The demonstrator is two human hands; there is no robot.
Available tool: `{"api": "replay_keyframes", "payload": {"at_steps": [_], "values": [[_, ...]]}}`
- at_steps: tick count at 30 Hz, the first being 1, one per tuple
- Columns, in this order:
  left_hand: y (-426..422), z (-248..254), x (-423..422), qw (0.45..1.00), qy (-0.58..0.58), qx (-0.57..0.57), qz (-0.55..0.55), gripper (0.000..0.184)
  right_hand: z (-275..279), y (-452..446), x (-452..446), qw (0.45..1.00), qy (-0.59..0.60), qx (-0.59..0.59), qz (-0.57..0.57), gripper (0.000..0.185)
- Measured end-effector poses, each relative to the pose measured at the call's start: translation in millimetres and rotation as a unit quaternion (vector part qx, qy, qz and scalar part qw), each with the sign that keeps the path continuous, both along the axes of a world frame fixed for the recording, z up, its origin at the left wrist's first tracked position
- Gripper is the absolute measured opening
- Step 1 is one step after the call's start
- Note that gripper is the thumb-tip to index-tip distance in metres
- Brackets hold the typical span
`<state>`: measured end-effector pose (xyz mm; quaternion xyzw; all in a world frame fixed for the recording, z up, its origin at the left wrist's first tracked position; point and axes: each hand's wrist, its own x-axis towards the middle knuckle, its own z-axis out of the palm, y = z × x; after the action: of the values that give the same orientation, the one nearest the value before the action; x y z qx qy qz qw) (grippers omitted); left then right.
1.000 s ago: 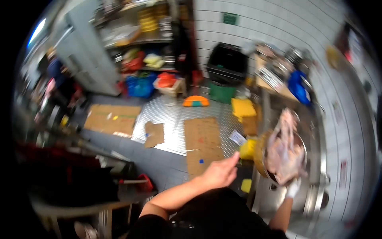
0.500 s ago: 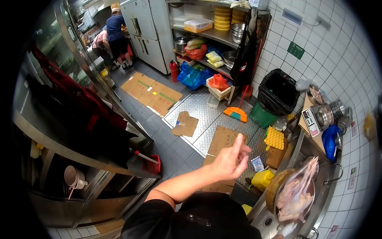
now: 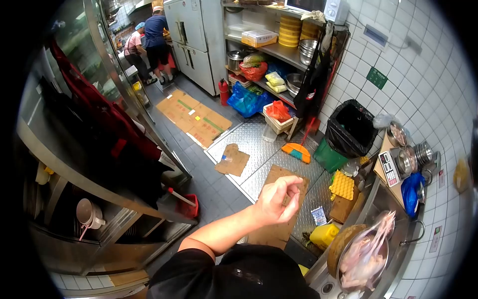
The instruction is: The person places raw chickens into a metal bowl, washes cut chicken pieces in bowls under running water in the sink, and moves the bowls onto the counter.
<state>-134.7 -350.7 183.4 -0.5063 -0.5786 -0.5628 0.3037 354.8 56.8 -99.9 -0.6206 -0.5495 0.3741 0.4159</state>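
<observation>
My left hand is raised in front of my body, its fingers curled in, with nothing visible in them. Beneath it is a brown cardboard sheet on the floor, well apart from the hand. At the bottom right edge only a sliver of my white-gloved right hand shows; its fingers are cut off from view. Close to it, a plucked whole chicken lies in a round metal bowl, legs pointing up and away. The bowl stands at the metal sink, beside a round, rough brown-edged object.
A black-lined bin, a digital scale and metal bowls are to the right. An orange broom, a yellow jug and a red dustpan are on the floor. Two people stand far back left.
My left hand has drawn slightly back and its raised finger has curled in. The view has shifted; less of my gloved right hand shows. One far person stands more upright.
</observation>
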Motion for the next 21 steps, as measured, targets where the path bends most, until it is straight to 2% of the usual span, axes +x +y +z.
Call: {"api": "replay_keyframes", "payload": {"at_steps": [13, 21], "values": [[8.2, -1.2, 3.1, 0.998, -0.042, 0.037, -0.016, 0.106, 3.3, 0.6, -18.9, 1.000, -0.005, -0.018, 0.010, 0.050], [-16.8, -7.1, 0.6, 0.998, -0.045, 0.047, 0.023, 0.107, 7.4, -0.2, -21.6, 1.000, -0.009, -0.026, 0.012, 0.050]]}}
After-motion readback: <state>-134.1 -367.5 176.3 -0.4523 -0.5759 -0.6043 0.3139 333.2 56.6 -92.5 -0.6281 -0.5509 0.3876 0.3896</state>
